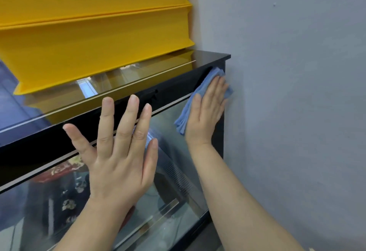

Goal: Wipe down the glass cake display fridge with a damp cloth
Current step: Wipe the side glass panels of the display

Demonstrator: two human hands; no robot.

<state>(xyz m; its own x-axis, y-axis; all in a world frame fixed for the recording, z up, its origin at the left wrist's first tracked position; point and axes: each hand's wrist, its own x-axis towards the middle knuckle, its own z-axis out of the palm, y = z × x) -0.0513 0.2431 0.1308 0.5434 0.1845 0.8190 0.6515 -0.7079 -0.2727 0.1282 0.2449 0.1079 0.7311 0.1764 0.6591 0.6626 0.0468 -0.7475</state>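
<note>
The glass cake display fridge (168, 84) has a black frame and a glossy glass top and front. My right hand (208, 108) lies flat with straight fingers on a folded blue cloth (186, 116), pressing it against the upper right corner of the front glass. My left hand (118, 151) is spread flat with fingers apart against the front glass and the black top band, left of the cloth. Reflections blur what is inside the fridge.
A yellow folded blind (95, 28) hangs just above the fridge's top at the back. A grey wall (297, 92) stands close to the fridge's right side, leaving a narrow gap.
</note>
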